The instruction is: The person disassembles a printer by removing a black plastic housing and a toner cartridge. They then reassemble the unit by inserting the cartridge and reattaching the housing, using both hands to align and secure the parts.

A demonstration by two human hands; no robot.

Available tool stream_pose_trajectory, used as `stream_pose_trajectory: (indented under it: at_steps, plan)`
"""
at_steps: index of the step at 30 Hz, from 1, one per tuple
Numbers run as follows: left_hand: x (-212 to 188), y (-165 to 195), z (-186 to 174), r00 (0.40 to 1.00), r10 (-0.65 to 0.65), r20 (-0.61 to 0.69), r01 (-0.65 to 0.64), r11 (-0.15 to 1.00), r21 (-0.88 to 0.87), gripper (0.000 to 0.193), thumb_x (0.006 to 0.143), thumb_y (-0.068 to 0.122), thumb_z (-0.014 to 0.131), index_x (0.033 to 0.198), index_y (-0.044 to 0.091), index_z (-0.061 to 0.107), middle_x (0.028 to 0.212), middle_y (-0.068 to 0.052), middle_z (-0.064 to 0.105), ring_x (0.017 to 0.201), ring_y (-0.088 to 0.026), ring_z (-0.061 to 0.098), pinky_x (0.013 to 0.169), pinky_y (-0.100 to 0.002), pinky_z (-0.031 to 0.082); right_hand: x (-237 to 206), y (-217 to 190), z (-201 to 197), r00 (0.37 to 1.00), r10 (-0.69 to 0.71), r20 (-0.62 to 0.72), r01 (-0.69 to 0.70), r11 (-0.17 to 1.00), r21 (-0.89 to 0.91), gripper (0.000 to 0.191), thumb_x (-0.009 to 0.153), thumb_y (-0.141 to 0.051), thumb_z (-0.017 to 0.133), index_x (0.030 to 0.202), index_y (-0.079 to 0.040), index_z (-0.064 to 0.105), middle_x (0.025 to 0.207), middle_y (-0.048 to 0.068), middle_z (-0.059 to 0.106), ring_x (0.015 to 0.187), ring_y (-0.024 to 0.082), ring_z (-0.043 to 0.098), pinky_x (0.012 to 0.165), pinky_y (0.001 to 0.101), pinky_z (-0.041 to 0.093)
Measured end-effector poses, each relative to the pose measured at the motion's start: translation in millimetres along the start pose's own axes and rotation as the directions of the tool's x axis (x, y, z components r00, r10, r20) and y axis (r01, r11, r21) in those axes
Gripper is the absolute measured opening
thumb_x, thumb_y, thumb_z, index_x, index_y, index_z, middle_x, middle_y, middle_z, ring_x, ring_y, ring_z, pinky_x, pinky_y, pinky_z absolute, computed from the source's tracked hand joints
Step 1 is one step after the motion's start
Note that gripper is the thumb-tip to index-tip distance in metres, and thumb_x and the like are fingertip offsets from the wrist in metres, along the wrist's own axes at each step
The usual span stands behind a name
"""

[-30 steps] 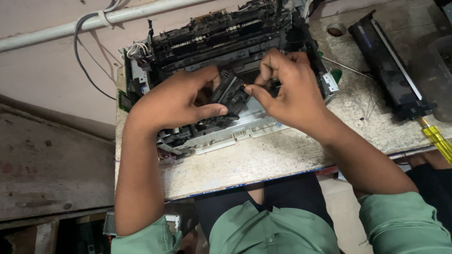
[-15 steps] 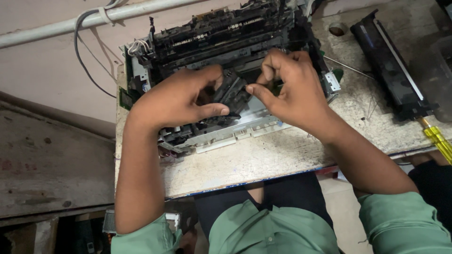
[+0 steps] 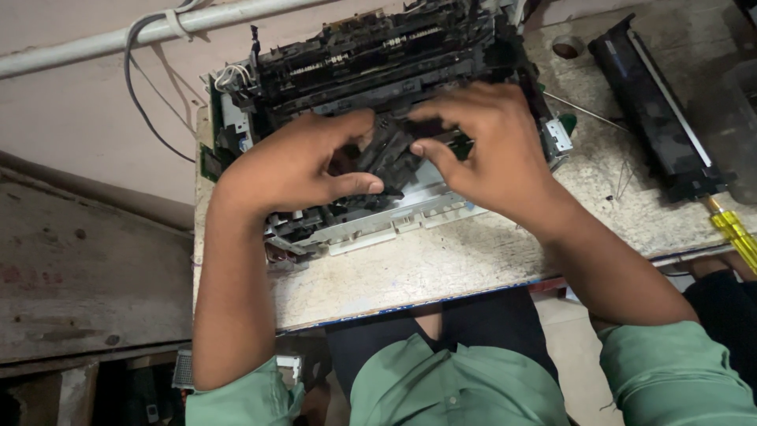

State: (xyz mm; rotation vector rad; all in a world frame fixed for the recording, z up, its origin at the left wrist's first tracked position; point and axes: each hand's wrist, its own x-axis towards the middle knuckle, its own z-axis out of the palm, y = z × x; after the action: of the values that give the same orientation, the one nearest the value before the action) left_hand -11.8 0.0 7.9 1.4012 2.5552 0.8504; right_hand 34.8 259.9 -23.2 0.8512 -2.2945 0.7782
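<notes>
An opened black printer chassis (image 3: 371,59) with its covers off stands on a worn table (image 3: 426,276). Both hands are inside its front. My left hand (image 3: 296,166) grips a black plastic part (image 3: 390,154) in the middle of the chassis, thumb beneath and fingers over it. My right hand (image 3: 493,146) holds the same part from the right, thumb and fingertips pinching its edge. A grey metal plate (image 3: 394,217) of the printer shows below the hands.
A long black cartridge-like unit (image 3: 654,110) lies on the table at the right. A yellow-handled screwdriver (image 3: 733,229) rests at the right edge. A white pipe (image 3: 118,39) and cables (image 3: 146,102) run along the wall behind. A wooden bench (image 3: 79,268) stands left.
Both hands have shifted slightly on the black part; the right thumb now sits lower and closer to the left thumb. The printer has not moved.
</notes>
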Motion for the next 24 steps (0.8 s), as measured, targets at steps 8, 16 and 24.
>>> stream_pose_trajectory:
  at_steps: [8, 16, 24]
  plan:
    - [0.5, 1.6, -1.3, 0.999, -0.017, 0.029, 0.018, 1.0, -0.006, 0.049, 0.083, 0.034, 0.083, 0.113, 0.004, 0.057, 0.079, -0.013, 0.072, 0.061, -0.026, 0.072, 0.052, -0.036, 0.054, -3.3, 2.5, 2.5, 0.998, 0.002, 0.063, 0.002, 0.998, -0.059, 0.026, 0.096, -0.022, 0.074, 0.116, -0.006, 0.076, 0.109, 0.011, 0.077, 0.099, 0.026, 0.07, 0.1, 0.0438, 0.04]
    - [1.3, 2.0, -0.6, 0.999, -0.027, 0.033, 0.028, 1.0, -0.011, 0.049, 0.082, 0.034, 0.084, 0.111, 0.004, 0.058, 0.076, -0.013, 0.072, 0.058, -0.025, 0.071, 0.05, -0.036, 0.053, -4.7, 2.2, 8.6, 0.999, -0.014, 0.031, 0.017, 0.994, -0.109, 0.028, 0.093, -0.023, 0.074, 0.113, -0.004, 0.076, 0.105, 0.011, 0.077, 0.098, 0.026, 0.069, 0.094, 0.0423, 0.038]
    - [0.3, -0.2, 0.0, 0.999, -0.029, 0.031, 0.03, 0.999, -0.026, 0.045, 0.083, 0.033, 0.083, 0.109, 0.005, 0.059, 0.077, -0.013, 0.071, 0.061, -0.026, 0.071, 0.053, -0.037, 0.054, -4.1, 3.2, 9.8, 0.999, -0.035, 0.029, 0.038, 0.992, -0.122, 0.028, 0.095, -0.023, 0.073, 0.114, -0.004, 0.075, 0.106, 0.011, 0.077, 0.097, 0.026, 0.069, 0.093, 0.0433, 0.041]
